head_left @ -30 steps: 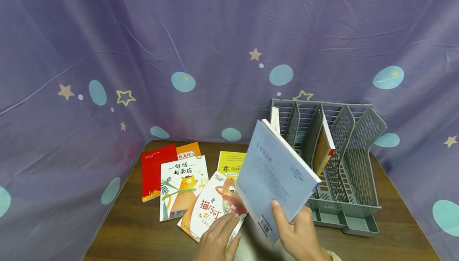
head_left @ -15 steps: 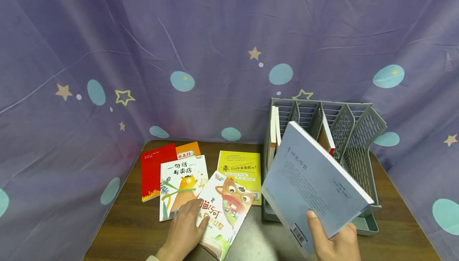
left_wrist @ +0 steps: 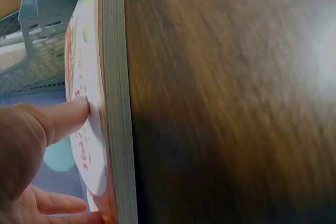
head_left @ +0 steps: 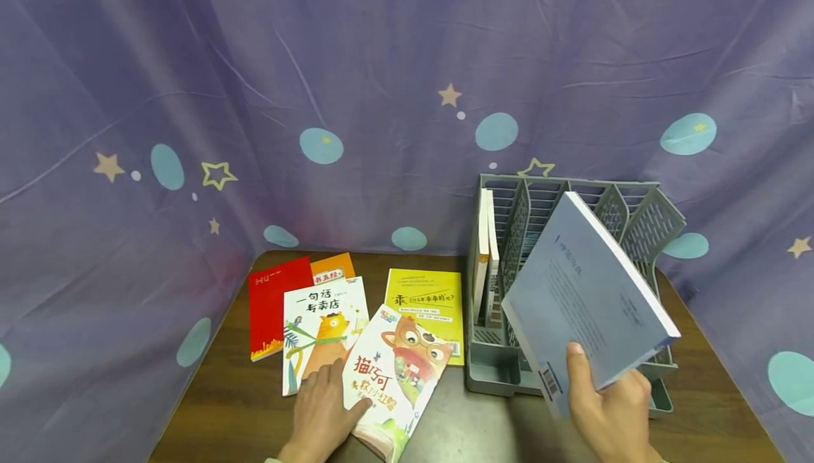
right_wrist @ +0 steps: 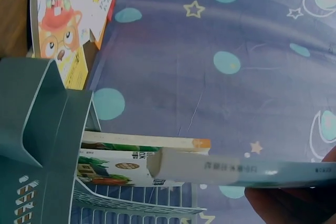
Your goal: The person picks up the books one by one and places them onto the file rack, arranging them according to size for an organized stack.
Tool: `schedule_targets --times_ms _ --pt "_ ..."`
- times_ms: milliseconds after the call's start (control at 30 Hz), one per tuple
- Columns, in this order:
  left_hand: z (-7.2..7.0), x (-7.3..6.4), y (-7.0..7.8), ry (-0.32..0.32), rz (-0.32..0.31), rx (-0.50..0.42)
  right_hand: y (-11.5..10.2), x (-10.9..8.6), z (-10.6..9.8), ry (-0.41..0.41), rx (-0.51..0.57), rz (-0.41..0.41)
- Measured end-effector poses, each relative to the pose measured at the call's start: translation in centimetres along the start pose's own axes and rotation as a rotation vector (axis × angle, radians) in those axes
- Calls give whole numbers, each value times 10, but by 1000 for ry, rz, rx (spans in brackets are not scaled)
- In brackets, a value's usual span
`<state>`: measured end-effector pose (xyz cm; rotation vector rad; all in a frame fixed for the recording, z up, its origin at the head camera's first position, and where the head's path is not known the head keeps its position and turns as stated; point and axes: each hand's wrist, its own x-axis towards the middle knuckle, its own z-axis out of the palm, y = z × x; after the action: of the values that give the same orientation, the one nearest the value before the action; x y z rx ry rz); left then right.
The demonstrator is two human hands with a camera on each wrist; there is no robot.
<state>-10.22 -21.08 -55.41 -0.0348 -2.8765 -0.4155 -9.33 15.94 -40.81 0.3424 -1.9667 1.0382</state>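
Note:
A pale blue paperback book (head_left: 581,293) is gripped by my right hand (head_left: 610,413), thumb on its back cover near the barcode. The book is tilted in front of the grey desk file rack (head_left: 492,367) and overlaps it; in the right wrist view its spine (right_wrist: 231,169) shows edge-on. My left hand (head_left: 321,406) rests at the left side of a white picture book (head_left: 397,385) with a fox in glasses on its cover. In the left wrist view the thumb (left_wrist: 68,119) lies on that cover, fingers extended near the far end of the book.
Under or beside the fox book lie a white book with a yellow animal (head_left: 324,336), a red book (head_left: 273,300), an orange book (head_left: 337,265) and a yellow book (head_left: 429,300). Two thin books (head_left: 486,258) stand in the rack's left slot. A patterned curtain (head_left: 381,95) hangs behind the table.
My right hand has carried the blue book rightward in front of the rack. My left hand has shifted left from the fox book's cover to its left side.

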Motion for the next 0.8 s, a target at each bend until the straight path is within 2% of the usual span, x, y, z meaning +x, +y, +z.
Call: schedule_targets --times_ms 167,333,567,667,800 --pt "1 0 5 -9 -30 -5 17 8 22 37 -28 -25" --pt "-1 2 7 -7 -51 -2 27 18 45 55 -40 18" --pt "-4 2 9 -37 -118 -13 41 34 77 45 -28 69" --pt "-6 1 8 -35 -129 -31 47 39 92 50 1 81" --pt "-6 0 7 -36 -137 -46 58 42 110 58 -15 94"
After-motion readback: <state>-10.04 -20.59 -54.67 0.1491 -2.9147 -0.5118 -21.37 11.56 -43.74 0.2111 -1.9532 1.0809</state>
